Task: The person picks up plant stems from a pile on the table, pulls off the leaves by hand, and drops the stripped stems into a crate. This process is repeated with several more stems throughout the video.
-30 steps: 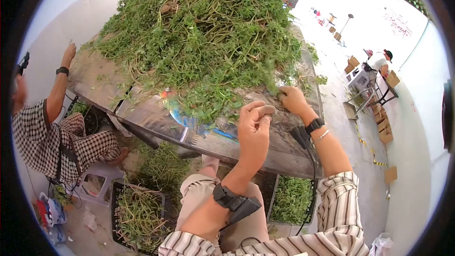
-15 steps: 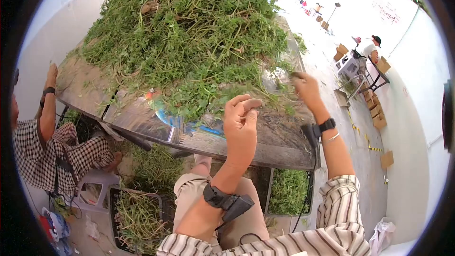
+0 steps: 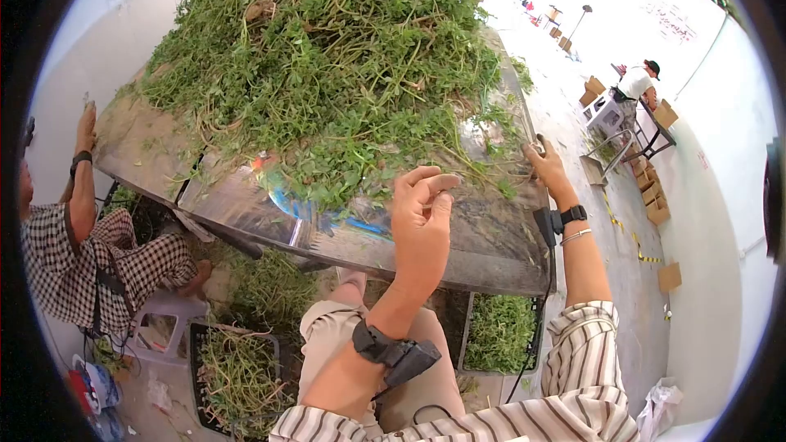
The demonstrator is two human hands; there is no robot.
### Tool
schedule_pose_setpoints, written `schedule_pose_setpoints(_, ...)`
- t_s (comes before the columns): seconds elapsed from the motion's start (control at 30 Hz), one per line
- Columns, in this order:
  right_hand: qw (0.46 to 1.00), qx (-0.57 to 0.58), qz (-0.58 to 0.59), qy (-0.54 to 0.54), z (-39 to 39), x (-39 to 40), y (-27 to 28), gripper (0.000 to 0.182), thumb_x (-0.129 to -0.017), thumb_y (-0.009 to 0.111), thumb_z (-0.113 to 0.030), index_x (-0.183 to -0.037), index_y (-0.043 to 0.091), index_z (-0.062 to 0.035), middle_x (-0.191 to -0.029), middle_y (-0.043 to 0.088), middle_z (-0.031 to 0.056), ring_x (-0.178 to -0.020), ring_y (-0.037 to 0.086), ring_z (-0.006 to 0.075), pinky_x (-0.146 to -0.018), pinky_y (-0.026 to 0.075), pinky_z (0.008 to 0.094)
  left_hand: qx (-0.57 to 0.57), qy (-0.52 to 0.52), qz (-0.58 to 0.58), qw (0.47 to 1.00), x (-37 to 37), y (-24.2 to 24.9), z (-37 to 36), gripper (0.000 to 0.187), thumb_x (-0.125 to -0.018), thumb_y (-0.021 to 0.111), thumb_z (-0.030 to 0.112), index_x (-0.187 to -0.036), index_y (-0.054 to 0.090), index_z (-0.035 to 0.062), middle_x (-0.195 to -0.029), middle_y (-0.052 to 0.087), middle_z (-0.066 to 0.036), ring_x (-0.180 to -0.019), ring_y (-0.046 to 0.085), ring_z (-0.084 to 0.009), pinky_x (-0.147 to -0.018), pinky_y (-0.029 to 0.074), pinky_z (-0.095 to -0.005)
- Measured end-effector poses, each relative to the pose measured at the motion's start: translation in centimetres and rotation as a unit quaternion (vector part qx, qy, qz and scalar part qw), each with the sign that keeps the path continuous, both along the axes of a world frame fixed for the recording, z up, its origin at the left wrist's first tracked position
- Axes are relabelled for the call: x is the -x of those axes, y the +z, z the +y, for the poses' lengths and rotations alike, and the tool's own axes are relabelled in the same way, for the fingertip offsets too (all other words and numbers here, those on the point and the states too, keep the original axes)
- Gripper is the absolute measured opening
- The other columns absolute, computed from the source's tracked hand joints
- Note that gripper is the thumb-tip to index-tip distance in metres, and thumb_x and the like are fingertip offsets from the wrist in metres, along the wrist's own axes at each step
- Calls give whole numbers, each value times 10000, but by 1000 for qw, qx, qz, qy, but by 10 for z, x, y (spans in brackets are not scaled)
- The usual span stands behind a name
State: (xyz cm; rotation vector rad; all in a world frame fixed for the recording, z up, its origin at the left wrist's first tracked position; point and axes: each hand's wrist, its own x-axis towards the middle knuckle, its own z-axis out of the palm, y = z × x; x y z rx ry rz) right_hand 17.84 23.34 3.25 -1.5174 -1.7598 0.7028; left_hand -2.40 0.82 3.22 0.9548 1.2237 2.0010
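Observation:
A tall heap of leafy green stems (image 3: pixel 327 57) covers most of the dark wooden table (image 3: pixel 491 250). My left hand (image 3: pixel 422 221) is raised over the near edge of the table, in front of the loose greens. Its fingers curl toward the thumb; whether a thin stem sits between the fingertips is too small to make out. My right hand (image 3: pixel 550 170) is beside the table's right edge, its fingers apart and holding nothing that I can see. Loose sprigs lie on the tabletop between the two hands.
Below the table stand a crate of stems (image 3: pixel 241 372) on the left and a crate of greens (image 3: pixel 499 331) on the right. A person in checked clothes (image 3: pixel 123 270) sits at the left. Another person (image 3: pixel 634 82) works by cardboard boxes (image 3: pixel 655 196) at the right.
My right hand has moved right and slightly down, from above the greens to the table's edge, and its fingers have spread. My left hand has barely shifted.

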Motion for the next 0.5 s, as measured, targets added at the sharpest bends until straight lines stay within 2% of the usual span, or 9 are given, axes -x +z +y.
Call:
schedule_pose_setpoints(0.07,992,30,-119,38,9,-2,4,529,-756,624,-355,-1128,527,8,-768,588,62,-566,506,122,-466,415,268,2,-4,-3,1000,0,1,-1,192,-860,488,-12,-993,622,28,-1157,468,2,-799,527,-80,-672,434,-212)
schedule_pose_setpoints(0.1,992,30,-120,38,14,-4,3,529,-756,624,-355,-1128,527,8,-768,588,62,-566,506,122,-466,415,268,3,-11,-6,1000,0,2,-1,192,-862,488,-11,-992,623,29,-1158,465,4,-801,526,-80,-674,433,-210)
schedule_pose_setpoints(0.17,989,83,-123,27,23,-3,0,392,-728,641,-263,-948,566,52,-639,545,39,-499,473,123,-423,386,267,-1,-15,-14,1000,-1,2,1,190,-863,489,-8,-993,622,29,-1160,461,5,-801,525,-79,-677,432,-209)
schedule_pose_setpoints(0.2,988,83,-126,30,22,-2,2,392,-728,641,-263,-948,566,52,-639,545,39,-499,473,123,-423,386,267,-2,-19,-21,1000,-2,2,0,187,-865,490,-5,-994,622,28,-1163,457,6,-802,525,-79,-680,431,-208)
schedule_pose_setpoints(0.27,997,56,-59,12,21,-1,5,279,-707,660,-204,-809,563,37,-648,546,52,-499,481,121,-412,366,275,0,-22,-23,999,-1,3,-1,186,-865,492,-3,-995,622,29,-1162,454,6,-802,524,-79,-686,433,-210)
schedule_pose_setpoints(0.3,997,56,-59,13,25,-3,6,279,-707,660,-204,-809,563,37,-648,546,52,-499,481,121,-412,366,275,0,-27,-23,999,0,3,-1,185,-866,493,0,-996,622,29,-1162,452,5,-802,523,-78,-693,435,-212)
schedule_pose_setpoints(0.4,996,-59,44,-52,39,-4,20,316,-643,713,-165,-840,574,39,-752,602,119,-646,553,186,-584,440,321,-9,-19,-9,1000,1,2,0,187,-867,490,1,-995,623,30,-1152,450,0,-807,521,-79,-708,441,-220)
schedule_pose_setpoints(0.43,990,-115,-2,-76,41,-4,33,348,-646,724,-178,-869,575,43,-774,612,132,-680,565,200,-617,451,329,-9,-21,-11,1000,1,3,0,187,-867,490,1,-995,623,30,-1152,450,0,-807,521,-79,-708,441,-220)
schedule_pose_setpoints(0.5,979,-199,11,-50,54,-7,57,412,-659,743,-203,-930,565,53,-846,618,153,-761,571,213,-689,452,325,-11,-21,-20,1000,2,3,-1,186,-866,490,1,-991,624,29,-1143,451,-4,-806,519,-81,-717,444,-225)
